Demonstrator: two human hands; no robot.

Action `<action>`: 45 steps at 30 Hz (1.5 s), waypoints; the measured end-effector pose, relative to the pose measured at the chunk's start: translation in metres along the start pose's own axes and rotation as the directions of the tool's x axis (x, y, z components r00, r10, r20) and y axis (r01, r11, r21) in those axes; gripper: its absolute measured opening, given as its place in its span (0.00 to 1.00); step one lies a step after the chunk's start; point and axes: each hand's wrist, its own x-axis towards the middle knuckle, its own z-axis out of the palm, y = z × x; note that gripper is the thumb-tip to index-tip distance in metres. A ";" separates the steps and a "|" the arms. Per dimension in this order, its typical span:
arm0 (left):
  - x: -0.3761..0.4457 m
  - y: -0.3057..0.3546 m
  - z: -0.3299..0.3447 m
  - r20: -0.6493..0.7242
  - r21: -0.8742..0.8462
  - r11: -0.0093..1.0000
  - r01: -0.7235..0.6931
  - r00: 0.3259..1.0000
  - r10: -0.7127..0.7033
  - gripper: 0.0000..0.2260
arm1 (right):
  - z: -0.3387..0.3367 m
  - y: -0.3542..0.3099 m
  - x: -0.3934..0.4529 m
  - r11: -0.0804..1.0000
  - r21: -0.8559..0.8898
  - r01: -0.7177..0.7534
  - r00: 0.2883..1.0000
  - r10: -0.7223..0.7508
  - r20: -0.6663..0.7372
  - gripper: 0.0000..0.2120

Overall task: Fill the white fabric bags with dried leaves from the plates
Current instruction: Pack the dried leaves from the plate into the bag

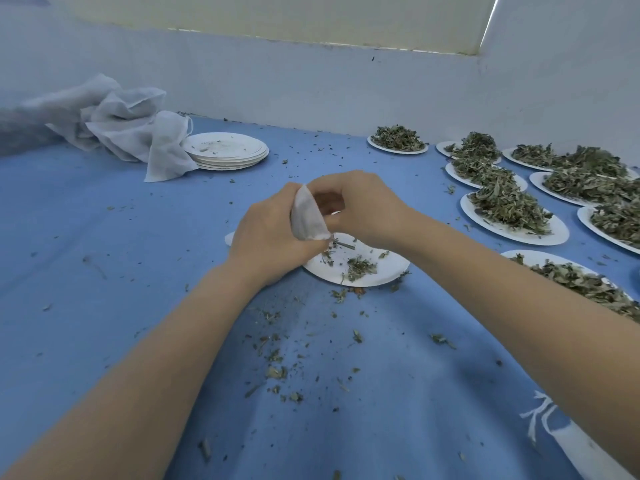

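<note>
1. Far to the left of the near plate [360, 271], at the back of the blue cloth [104, 271], lay a crumpled heap of white fabric bags [121, 123], one of them hanging over the edge of a stack of emptied plates [228, 150].
2. The stack stood behind and to the left of the near plate, well apart from it, with only crumbs on its top plate.
3. The left hand [266, 237] hovered over the left rim of the near plate, its fingers curled round a small white bag [308, 216] and gripping it from the left side.
4. The bag sat between the two hands, above the near plate's back edge, its lower tip pointing down at the plate.
5. The right hand [360, 206] was just right of the bag, fingers bent and pinching at its upper edge (the fingertips themselves were hidden behind the bag and knuckles).
6. The near plate held only a few scraps of dried leaves [360, 266], and more crumbs were scattered on the cloth in front of it.
7. To the right of the near plate and behind it stood many full plates [512, 220], each heaped with dried leaves, set close together.
</note>
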 end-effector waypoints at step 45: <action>0.005 -0.030 -0.012 0.083 0.225 0.969 0.098 0.989 -0.119 0.21 | -0.012 0.045 -0.033 0.803 -0.576 -0.149 0.944 0.290 0.160 0.25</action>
